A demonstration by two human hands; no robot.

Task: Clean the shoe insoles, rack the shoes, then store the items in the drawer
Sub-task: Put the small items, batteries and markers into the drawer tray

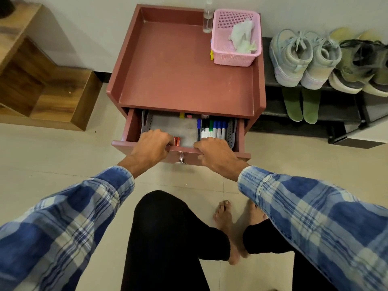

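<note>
At 6 o'clock, nearest the camera, 2 knees in black trousers (pixel 168 238) and bare feet (pixel 225 219) sit over the pale tiled floor (pixel 63 148), with plaid sleeves (pixel 73 217) reaching in from 8 and 4 o'clock. Just above centre, both hands meet the front of the partly open drawer (pixel 131 126). The left hand (pixel 151 145), at 11 o'clock from the knob (pixel 182 158), has its grip curled over the front panel's top edge, fingertips dipping inside. The right hand (pixel 214 153), at the knob's 1 o'clock, grips the same edge, fingers hooked over the top and thumb on the panel's face. Inside the drawer lies a grey perforated tray (pixel 231 131). 2 red batteries (pixel 176 141) lie just beside the left hand, and a row of markers (pixel 214 129) lies along the tray's right side, just beyond the right hand.

Farther on, toward 12 o'clock, the red-brown cabinet's tabletop (pixel 184 66) carries a pink basket (pixel 236 57) at its far right corner, holding a crumpled white wipe (pixel 241 34). A clear spray bottle (pixel 207 19) stands just beside the basket's left side. At 2 o'clock a dark shoe rack (pixel 340 111) holds a pale pair of shoes (pixel 290 57) and an olive pair (pixel 361 66) on top, with 2 green insoles (pixel 291 103) side by side on the shelf below. At 10 o'clock stands a stepped wooden shelf (pixel 52 91).
</note>
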